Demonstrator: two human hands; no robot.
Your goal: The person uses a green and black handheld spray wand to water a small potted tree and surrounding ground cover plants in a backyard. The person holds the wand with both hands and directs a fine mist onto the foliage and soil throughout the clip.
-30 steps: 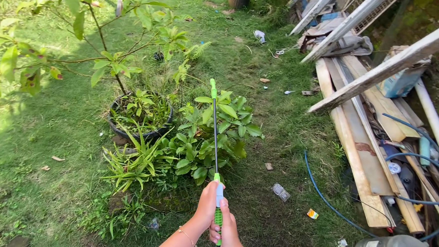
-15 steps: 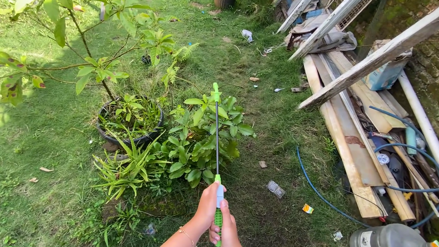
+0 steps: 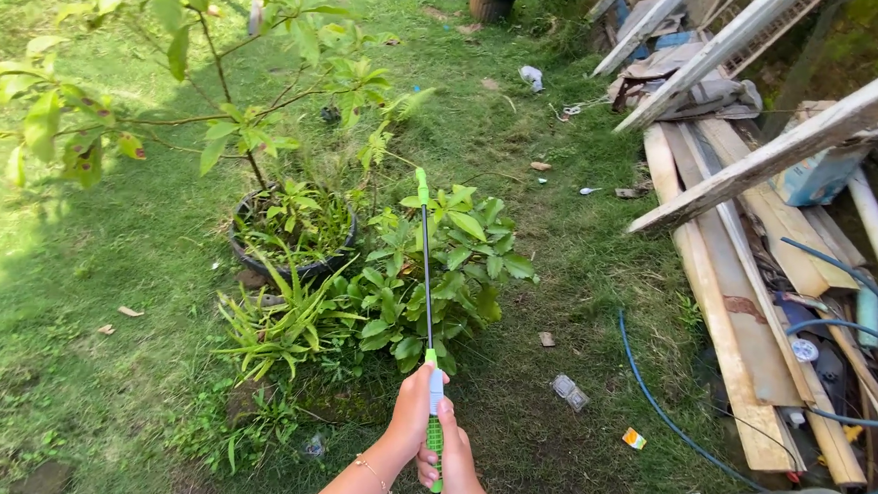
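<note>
Ahead, both hands' [image 3: 434, 443] grip tight around spray wand [image 3: 427, 278], leafy shrub [image 3: 440, 272] beneath, planks [image 3: 732, 292] rightward.

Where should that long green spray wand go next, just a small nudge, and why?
Probably a slight swing left: the wand, gripped by both hands, has its tip over the leafy bush, while the black potted plant sits just left of it.
</note>
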